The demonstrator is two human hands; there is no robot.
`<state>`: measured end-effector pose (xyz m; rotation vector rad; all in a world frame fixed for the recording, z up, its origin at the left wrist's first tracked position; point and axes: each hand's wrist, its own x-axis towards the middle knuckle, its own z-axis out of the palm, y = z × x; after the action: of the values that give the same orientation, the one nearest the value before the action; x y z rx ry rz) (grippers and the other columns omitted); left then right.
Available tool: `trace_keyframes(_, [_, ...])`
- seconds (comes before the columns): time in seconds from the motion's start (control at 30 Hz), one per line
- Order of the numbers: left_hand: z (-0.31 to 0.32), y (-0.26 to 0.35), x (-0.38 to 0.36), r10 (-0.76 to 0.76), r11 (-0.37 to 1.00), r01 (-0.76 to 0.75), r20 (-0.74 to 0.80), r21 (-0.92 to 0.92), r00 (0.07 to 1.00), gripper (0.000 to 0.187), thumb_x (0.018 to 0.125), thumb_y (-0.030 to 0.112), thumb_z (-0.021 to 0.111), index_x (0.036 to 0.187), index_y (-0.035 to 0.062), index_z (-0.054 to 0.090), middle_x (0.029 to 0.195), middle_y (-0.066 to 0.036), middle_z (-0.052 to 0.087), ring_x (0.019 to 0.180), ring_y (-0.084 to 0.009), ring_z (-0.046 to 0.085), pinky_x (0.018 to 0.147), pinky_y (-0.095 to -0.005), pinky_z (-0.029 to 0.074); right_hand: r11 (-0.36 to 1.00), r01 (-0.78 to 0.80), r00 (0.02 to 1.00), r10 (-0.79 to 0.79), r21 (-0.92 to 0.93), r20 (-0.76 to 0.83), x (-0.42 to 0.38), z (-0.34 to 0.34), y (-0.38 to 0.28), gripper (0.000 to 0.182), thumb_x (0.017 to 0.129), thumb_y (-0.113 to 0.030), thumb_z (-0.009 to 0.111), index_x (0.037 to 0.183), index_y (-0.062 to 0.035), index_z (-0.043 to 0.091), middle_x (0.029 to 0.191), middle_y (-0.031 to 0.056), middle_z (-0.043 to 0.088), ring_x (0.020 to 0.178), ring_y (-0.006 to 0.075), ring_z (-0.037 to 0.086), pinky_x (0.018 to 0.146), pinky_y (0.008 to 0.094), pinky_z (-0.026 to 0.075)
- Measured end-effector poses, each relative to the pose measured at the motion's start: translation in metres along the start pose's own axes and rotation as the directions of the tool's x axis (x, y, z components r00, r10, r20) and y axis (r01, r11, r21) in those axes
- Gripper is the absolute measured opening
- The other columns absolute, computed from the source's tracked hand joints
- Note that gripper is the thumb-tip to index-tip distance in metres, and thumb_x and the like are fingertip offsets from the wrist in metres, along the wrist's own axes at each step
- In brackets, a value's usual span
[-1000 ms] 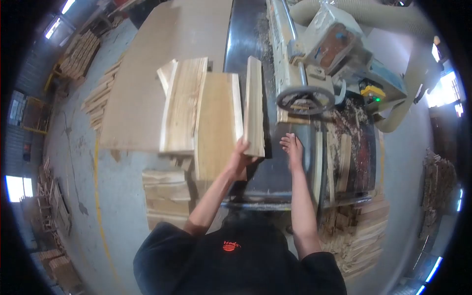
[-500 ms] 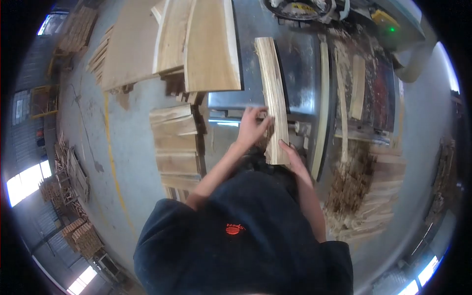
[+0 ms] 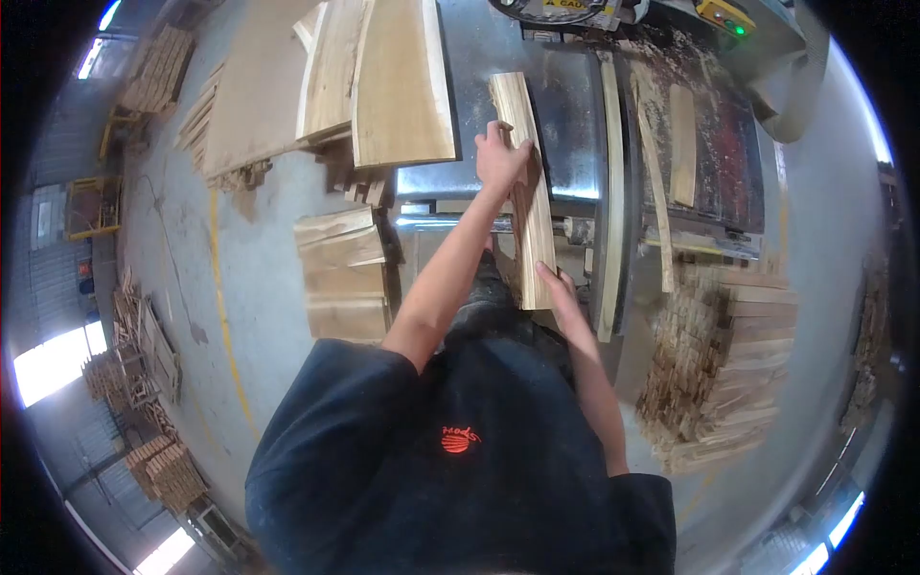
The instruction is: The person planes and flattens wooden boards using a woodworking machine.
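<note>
A long wooden piece (image 3: 539, 222) with a rough left edge lies lengthwise over the metal table (image 3: 567, 125), its near end reaching past the table's edge towards my body. My left hand (image 3: 502, 157) is on the upper half of the piece, fingers apart and bent over its left edge, with the fingertips on its top. At the near end, my right hand (image 3: 559, 286) grips the right edge of the same piece, its thumb on top and its other fingers partly hidden.
Wide boards (image 3: 402, 91) are piled at the upper left, above a stack of shorter boards (image 3: 347, 273). A long rail (image 3: 611, 192) runs right of the piece. Beyond it are narrow strips (image 3: 682, 144) and a large wood stack (image 3: 757, 364). A machine (image 3: 565, 11) stands at the top.
My left hand has moved forward along the wooden piece, from near its middle to its upper half. My right hand stays at the near end. The view has shifted slightly.
</note>
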<state>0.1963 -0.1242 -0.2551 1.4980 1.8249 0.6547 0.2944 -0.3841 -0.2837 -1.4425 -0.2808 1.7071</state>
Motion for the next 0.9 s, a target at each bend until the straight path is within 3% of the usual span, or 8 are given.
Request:
trace_keyframes(0.27, [-0.001, 0.014, -0.005, -0.034, 0.994, 0.046, -0.119, 0.096, 0.992, 0.055, 0.069, 0.048, 0.084, 0.101, 0.0079, 0.065, 0.108, -0.018, 0.061, 0.097, -0.0384, 0.068, 0.088, -0.0475, 0.055, 0.994, 0.096, 0.994, -0.098, -0.058, -0.039, 0.003, 0.003, 0.003, 0.055, 0.096, -0.042, 0.074, 0.128, 0.0031, 0.067, 0.114, 0.0075, 0.072, 0.104, 0.0163, 0.066, 0.093, 0.0312, 0.049])
trace_keyframes(0.4, [-0.009, -0.022, 0.001, 0.060, 0.989, -0.068, -0.066, -0.128, 0.996, 0.044, 0.075, 0.040, 0.085, 0.086, 0.0031, 0.065, 0.082, -0.010, 0.067, 0.080, -0.0265, 0.069, 0.076, -0.0391, 0.056, 0.989, 0.123, 0.991, -0.127, -0.082, -0.050, 0.005, -0.002, 0.005, 0.054, 0.098, -0.042, 0.072, 0.127, 0.0039, 0.068, 0.117, 0.0081, 0.072, 0.105, 0.0160, 0.066, 0.093, 0.0310, 0.049])
trace_keyframes(0.53, [-0.028, -0.066, 0.011, 0.089, 0.708, 0.038, 0.143, -0.705, 0.986, 0.025, 0.089, 0.010, 0.081, 0.104, -0.0037, 0.066, 0.092, -0.007, 0.074, 0.083, -0.0099, 0.069, 0.071, -0.0259, 0.056, 0.989, 0.107, 0.993, -0.112, -0.105, -0.043, -0.003, 0.000, -0.004, 0.056, 0.099, -0.043, 0.072, 0.128, 0.0045, 0.067, 0.119, 0.0088, 0.072, 0.107, 0.0164, 0.066, 0.095, 0.0314, 0.049])
trace_keyframes(0.67, [-0.032, -0.072, 0.004, 0.146, 0.731, 0.013, 0.176, -0.683, 0.974, 0.038, 0.089, 0.012, 0.082, 0.118, -0.0045, 0.063, 0.097, -0.010, 0.073, 0.083, -0.0150, 0.070, 0.074, -0.0283, 0.057, 0.976, 0.120, 0.992, -0.126, -0.181, -0.023, -0.024, 0.004, -0.032, 0.059, 0.099, -0.041, 0.072, 0.132, 0.0061, 0.062, 0.118, 0.0116, 0.072, 0.105, 0.0164, 0.067, 0.093, 0.0326, 0.052])
trace_keyframes(0.77, [-0.023, -0.063, -0.011, 0.209, 0.875, -0.185, 0.003, -0.447, 0.978, 0.053, 0.084, 0.016, 0.086, 0.128, -0.0002, 0.062, 0.122, -0.018, 0.067, 0.094, -0.0201, 0.071, 0.080, -0.0311, 0.058, 0.765, 0.196, 0.979, -0.193, -0.613, 0.071, -0.057, -0.008, -0.080, 0.057, 0.096, -0.035, 0.075, 0.132, 0.0071, 0.062, 0.115, 0.0161, 0.073, 0.101, 0.0220, 0.071, 0.090, 0.0351, 0.054])
trace_keyframes(0.8, [-0.037, -0.049, -0.023, 0.338, 0.899, -0.318, 0.016, -0.301, 0.941, 0.066, 0.078, 0.023, 0.089, 0.135, 0.0061, 0.061, 0.145, -0.022, 0.051, 0.117, -0.0295, 0.064, 0.094, -0.0374, 0.055, 0.639, 0.134, 0.986, -0.164, -0.757, 0.037, -0.082, -0.007, -0.113, 0.060, 0.092, -0.033, 0.079, 0.134, 0.0056, 0.060, 0.113, 0.0200, 0.073, 0.098, 0.0263, 0.073, 0.088, 0.0375, 0.056])
trace_keyframes(0.83, [-0.046, -0.042, -0.030, 0.585, 0.808, -0.587, -0.053, -0.041, 0.809, 0.075, 0.073, 0.029, 0.091, 0.138, 0.0108, 0.061, 0.153, -0.020, 0.043, 0.135, -0.0359, 0.050, 0.110, -0.0463, 0.044, 0.494, 0.059, 0.990, -0.143, -0.868, -0.013, -0.110, -0.008, -0.144, 0.064, 0.088, -0.030, 0.082, 0.136, 0.0040, 0.059, 0.111, 0.0240, 0.073, 0.094, 0.0306, 0.074, 0.085, 0.0398, 0.057])
trace_keyframes(0.9, [-0.081, 0.001, -0.058, 0.749, 0.655, -0.753, 0.080, 0.060, 0.658, 0.091, 0.068, 0.040, 0.093, 0.147, 0.0170, 0.055, 0.157, -0.018, 0.041, 0.144, -0.0398, 0.039, 0.117, -0.0557, 0.032, 0.106, 0.031, 0.983, -0.182, -0.994, 0.012, -0.142, -0.038, -0.188, 0.076, 0.080, -0.029, 0.088, 0.142, 0.0007, 0.055, 0.110, 0.0293, 0.072, 0.092, 0.0369, 0.074, 0.084, 0.0423, 0.058])
